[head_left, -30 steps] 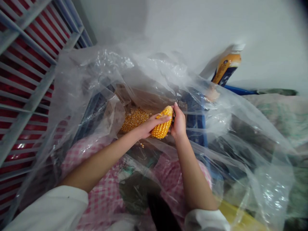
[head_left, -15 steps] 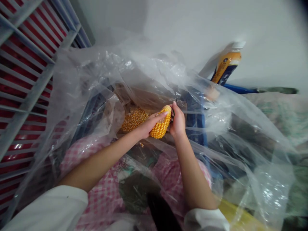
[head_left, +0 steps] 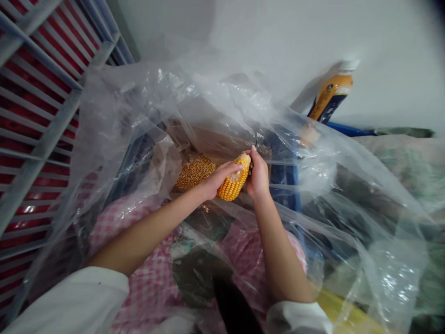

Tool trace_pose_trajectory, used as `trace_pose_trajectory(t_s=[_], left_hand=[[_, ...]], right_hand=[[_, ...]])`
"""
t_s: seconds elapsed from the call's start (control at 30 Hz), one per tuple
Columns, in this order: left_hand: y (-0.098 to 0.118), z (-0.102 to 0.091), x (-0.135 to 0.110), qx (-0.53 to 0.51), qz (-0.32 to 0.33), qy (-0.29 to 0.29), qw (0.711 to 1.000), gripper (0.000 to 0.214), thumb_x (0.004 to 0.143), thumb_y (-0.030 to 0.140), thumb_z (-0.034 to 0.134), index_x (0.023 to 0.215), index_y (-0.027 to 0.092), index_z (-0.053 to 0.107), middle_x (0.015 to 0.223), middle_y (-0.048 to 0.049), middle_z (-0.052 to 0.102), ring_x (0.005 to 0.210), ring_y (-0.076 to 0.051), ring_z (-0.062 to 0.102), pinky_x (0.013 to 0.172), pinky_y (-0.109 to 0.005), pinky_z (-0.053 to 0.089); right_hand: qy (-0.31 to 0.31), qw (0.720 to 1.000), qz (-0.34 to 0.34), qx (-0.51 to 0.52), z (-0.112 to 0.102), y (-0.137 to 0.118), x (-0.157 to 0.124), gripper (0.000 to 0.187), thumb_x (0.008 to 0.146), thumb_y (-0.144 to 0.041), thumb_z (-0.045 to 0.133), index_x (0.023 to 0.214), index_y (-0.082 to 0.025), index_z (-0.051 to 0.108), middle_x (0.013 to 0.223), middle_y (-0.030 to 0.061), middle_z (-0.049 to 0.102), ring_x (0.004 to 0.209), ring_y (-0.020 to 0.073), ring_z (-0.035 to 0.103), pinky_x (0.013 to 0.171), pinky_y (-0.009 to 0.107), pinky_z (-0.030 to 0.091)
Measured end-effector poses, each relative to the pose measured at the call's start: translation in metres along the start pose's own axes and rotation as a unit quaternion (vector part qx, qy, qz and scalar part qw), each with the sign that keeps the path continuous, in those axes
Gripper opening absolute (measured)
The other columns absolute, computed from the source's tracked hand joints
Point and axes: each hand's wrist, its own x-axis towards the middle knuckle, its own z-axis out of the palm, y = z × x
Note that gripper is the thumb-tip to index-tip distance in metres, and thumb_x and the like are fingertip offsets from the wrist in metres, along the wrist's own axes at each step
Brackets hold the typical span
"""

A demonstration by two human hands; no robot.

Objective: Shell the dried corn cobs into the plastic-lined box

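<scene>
My left hand is closed around a yellow corn cob, its thumb lying along the upper side. A pale patch without kernels shows on the cob's near face, below the thumb. My right hand is curled at the cob's far right side, touching or nearly touching it. In its fingers is a small dark object with a thin tip sticking up; most of it is hidden. Loose corn kernels lie heaped to the left, behind my left hand, on the clear plastic sheet.
The sheet drapes over a blue crate and my checked-cloth lap. A slatted rack with red behind it stands at left. An orange-labelled bottle leans by the white wall. Pale sacks lie at right.
The view has shifted slightly, so everything sits a little further right. The cob has turned a little in my left hand, and its pale patch shows more plainly. Both hands keep their hold.
</scene>
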Motion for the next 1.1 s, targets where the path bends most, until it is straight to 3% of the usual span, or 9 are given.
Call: trace_pose_trajectory(t_s=[0.27,0.43,0.57,0.73,0.8,0.9,1.0,1.1], left_hand=[[0.002,0.0,-0.004,-0.004,0.01,-0.019,1.0,0.029,0.056,0.028,0.068,0.083,0.019,0.064,0.072,0.0031,0.065,0.076,-0.014,0.058,0.069,-0.023,0.042],[0.003,0.002,0.001,-0.064,-0.003,-0.029,0.998,0.032,0.069,0.039,0.061,0.092,0.018,0.065,0.083,-0.001,0.069,0.087,-0.018,0.06,0.08,-0.028,0.043],[0.004,0.005,-0.001,-0.073,-0.012,-0.022,0.997,0.027,0.072,0.032,0.058,0.093,0.017,0.066,0.084,-0.001,0.069,0.088,-0.018,0.061,0.082,-0.027,0.043],[0.031,0.002,-0.009,-0.073,-0.081,-0.061,0.992,0.035,0.084,0.037,0.041,0.099,0.014,0.063,0.081,-0.0039,0.068,0.088,-0.019,0.062,0.082,-0.031,0.046],[0.048,-0.002,-0.012,-0.069,-0.08,-0.069,0.992,0.035,0.086,0.036,0.04,0.101,0.013,0.062,0.084,-0.0052,0.068,0.09,-0.019,0.061,0.084,-0.031,0.046],[0.065,-0.007,-0.014,-0.081,0.009,-0.036,0.996,0.037,0.087,0.042,0.04,0.104,0.016,0.06,0.089,-0.0044,0.068,0.096,-0.019,0.06,0.088,-0.031,0.044],[0.066,-0.01,-0.012,-0.089,0.026,0.006,0.996,0.051,0.086,0.055,0.029,0.105,0.018,0.059,0.086,-0.005,0.067,0.095,-0.021,0.06,0.085,-0.034,0.047],[0.059,-0.012,-0.008,-0.085,0.001,0.055,0.995,0.061,0.084,0.062,0.022,0.102,0.018,0.06,0.078,-0.0061,0.066,0.086,-0.022,0.063,0.076,-0.036,0.05]], right_hand=[[-0.001,1.0,0.004,0.022,-0.001,0.002,0.003,0.031,0.068,-0.049,0.061,0.063,-0.019,0.057,0.063,-0.0041,0.052,0.058,0.009,0.046,0.058,0.025,0.038],[-0.004,0.999,0.001,0.032,0.0,0.005,0.004,0.031,0.069,-0.05,0.06,0.064,-0.019,0.057,0.064,-0.0043,0.051,0.057,0.0085,0.046,0.06,0.024,0.039],[-0.005,0.999,0.001,0.032,0.0,0.005,0.004,0.031,0.069,-0.049,0.06,0.064,-0.019,0.056,0.065,-0.0037,0.052,0.058,0.0086,0.047,0.06,0.024,0.039],[0.036,0.998,-0.044,-0.021,-0.01,-0.011,0.002,0.026,0.075,-0.044,0.053,0.07,-0.019,0.056,0.055,-0.0063,0.04,0.046,0.0061,0.035,0.046,0.021,0.03],[0.016,0.997,-0.056,-0.044,-0.014,-0.017,0.0,0.021,0.076,-0.041,0.053,0.074,-0.02,0.055,0.053,-0.0076,0.035,0.042,0.0053,0.029,0.042,0.02,0.025],[-0.057,0.996,-0.019,-0.072,-0.015,-0.019,-0.005,0.022,0.077,-0.043,0.052,0.08,-0.021,0.054,0.054,-0.0077,0.034,0.04,0.0048,0.027,0.039,0.019,0.021],[-0.093,0.988,-0.007,-0.123,-0.012,-0.017,-0.011,0.026,0.08,-0.046,0.048,0.079,-0.02,0.053,0.054,-0.0071,0.036,0.04,0.0048,0.028,0.038,0.019,0.019],[-0.124,0.968,-0.058,-0.208,-0.012,-0.019,-0.02,0.027,0.08,-0.045,0.05,0.074,-0.019,0.052,0.054,-0.0058,0.042,0.044,0.0058,0.035,0.043,0.019,0.027]])
